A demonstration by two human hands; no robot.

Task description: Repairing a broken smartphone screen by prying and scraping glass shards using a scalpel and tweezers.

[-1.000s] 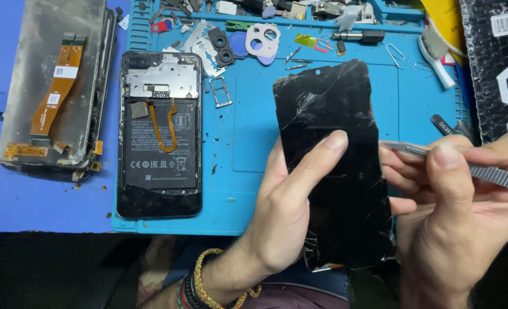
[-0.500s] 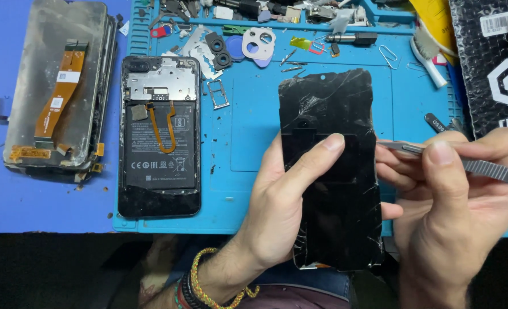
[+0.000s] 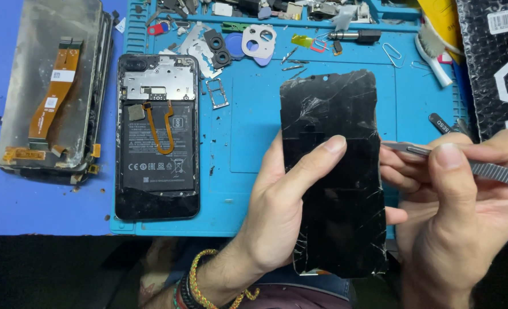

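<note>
My left hand [image 3: 277,212] holds a cracked black phone screen panel [image 3: 331,171] upright over the blue repair mat [image 3: 254,131], thumb pressed on its face. My right hand [image 3: 465,217] grips metal tweezers [image 3: 465,163], whose tip touches the panel's right edge. An opened phone [image 3: 157,146] with its battery and an orange flex cable exposed lies flat on the mat to the left of my hands.
A removed screen assembly [image 3: 50,86] with an orange flex cable rests on the blue table at far left. Small parts, screws, a SIM tray [image 3: 218,93] and camera bezels [image 3: 258,40] litter the mat's top. A black bubble bag [image 3: 494,63] lies top right.
The view has shifted slightly; the panel and both hands keep nearly the same pose, with the tweezers still at the panel's right edge.
</note>
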